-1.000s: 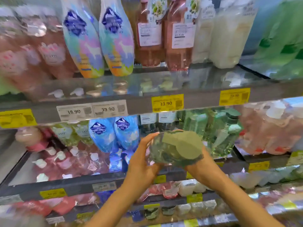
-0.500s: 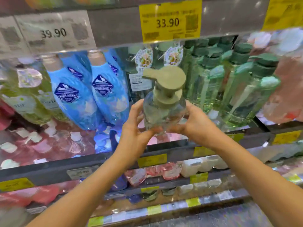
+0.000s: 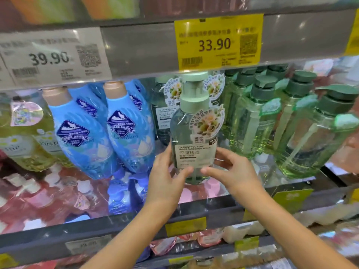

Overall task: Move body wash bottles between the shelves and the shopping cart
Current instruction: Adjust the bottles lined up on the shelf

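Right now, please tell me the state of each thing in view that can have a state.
Pump bottle: upright, label facing the camera, held from both sides near its base.
Left hand: fingers curled on the bottle's left side.
Right hand: fingers curled on the bottle's right side.
Blue bottles: on the shelf, leaning, caps on.
Green pump bottles: on the shelf, leaning, pumps on.
Yellow price tag: fixed to the shelf edge, reads 33.90.

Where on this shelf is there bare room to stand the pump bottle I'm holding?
The open slot lies directly beneath the grey-green pump bottle held by the left hand and right hand, between the blue pouch bottles and clear green square bottles. Elsewhere it's packed.
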Tool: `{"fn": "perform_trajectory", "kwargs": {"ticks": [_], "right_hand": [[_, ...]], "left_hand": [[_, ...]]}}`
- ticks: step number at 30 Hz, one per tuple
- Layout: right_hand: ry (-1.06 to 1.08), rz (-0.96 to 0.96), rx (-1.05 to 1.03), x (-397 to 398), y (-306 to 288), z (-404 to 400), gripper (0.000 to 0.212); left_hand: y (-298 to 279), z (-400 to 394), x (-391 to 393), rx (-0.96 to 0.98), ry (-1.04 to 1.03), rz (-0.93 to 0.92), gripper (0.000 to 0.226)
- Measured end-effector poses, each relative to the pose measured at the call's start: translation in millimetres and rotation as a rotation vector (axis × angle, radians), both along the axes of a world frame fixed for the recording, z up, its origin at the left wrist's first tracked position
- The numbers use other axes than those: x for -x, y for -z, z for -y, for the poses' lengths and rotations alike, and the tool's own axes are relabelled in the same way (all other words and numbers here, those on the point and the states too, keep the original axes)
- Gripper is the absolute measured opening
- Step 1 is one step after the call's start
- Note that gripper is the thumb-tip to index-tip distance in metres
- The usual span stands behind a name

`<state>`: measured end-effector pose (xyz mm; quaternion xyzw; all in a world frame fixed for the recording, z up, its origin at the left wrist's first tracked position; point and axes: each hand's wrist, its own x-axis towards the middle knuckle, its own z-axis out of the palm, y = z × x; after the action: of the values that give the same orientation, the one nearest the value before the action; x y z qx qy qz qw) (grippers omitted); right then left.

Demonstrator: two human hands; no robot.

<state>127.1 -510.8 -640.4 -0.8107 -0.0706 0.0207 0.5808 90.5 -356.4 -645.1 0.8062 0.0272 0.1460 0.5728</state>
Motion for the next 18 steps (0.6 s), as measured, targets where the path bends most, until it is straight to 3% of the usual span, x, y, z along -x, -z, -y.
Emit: {"fn": "perform_trajectory", "kwargs": {"ticks": [5, 11, 18], "right_hand": [[-0.065, 0.054, -0.029, -9, 2, -24, 0.054], [-0.030, 0.144, 0.028, -24, 3, -45, 0.051], [-0.050, 0.101, 0.032, -41, 4, -50, 0.048]], "left_hand": [[0, 2, -2, -0.112, -0.346, 0.039, 0.040], [2, -18, -12, -0.309, -0.371, 0.051, 0.028], [-16, -26, -22, -0.448, -0.397, -0.015, 0.016]]}}
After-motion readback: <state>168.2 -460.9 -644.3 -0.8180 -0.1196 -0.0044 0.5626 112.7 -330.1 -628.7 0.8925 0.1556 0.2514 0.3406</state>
